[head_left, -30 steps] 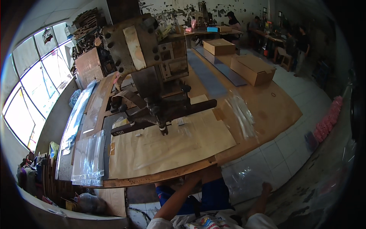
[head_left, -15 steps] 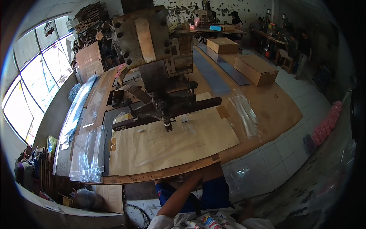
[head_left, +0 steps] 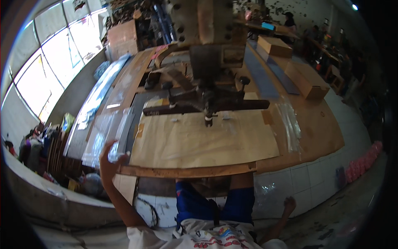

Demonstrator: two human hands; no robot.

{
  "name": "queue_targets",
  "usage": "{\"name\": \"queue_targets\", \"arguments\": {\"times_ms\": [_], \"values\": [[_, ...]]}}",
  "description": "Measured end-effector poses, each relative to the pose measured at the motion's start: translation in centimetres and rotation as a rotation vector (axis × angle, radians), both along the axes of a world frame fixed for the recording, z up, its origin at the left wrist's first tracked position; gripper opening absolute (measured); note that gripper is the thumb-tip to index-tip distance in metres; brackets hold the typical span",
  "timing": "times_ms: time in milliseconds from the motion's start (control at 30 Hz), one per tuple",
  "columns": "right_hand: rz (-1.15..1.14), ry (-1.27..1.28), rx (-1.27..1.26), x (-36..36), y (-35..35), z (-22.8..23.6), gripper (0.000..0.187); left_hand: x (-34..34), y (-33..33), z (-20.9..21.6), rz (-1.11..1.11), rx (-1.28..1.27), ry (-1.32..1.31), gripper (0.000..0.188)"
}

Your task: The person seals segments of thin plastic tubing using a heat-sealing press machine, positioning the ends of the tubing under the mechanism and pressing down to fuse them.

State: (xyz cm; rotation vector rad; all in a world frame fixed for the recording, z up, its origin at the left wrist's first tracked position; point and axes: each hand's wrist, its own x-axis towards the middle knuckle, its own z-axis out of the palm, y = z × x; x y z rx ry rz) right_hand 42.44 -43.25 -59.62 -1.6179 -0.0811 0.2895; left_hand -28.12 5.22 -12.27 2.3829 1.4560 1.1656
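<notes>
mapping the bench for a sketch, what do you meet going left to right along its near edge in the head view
left hand on the stack of clear plastic bags → brown paper sheet → clear plastic strip → bare wooden tabletop

Tan paper sheet (head_left: 203, 141), blue shorts (head_left: 215, 203)

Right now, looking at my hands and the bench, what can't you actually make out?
- Left hand, head view: whether its fingers grip the clear plastic sheets; glare and blur hide the contact.
- Right hand: small and low by the floor tiles, fingers unreadable.
- Machine: top cut off by the upper edge.
- People at the far benches: too small and dark.
</notes>
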Motion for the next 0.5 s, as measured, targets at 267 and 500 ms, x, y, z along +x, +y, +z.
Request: {"name": "queue_targets", "arguments": {"times_ms": [267,500], "values": [[-0.099,-0.771,0.0,-3.8,13.5,31.3,0.028,-8.3,6.6,-5.7,-0.053,-0.409,0.215,0.087],[0.332,-0.969,0.382,-14.2,23.7,41.5,0.022,-7.3,6.4,-4.7,-0.073,-0.461,0.144,0.07]]}}
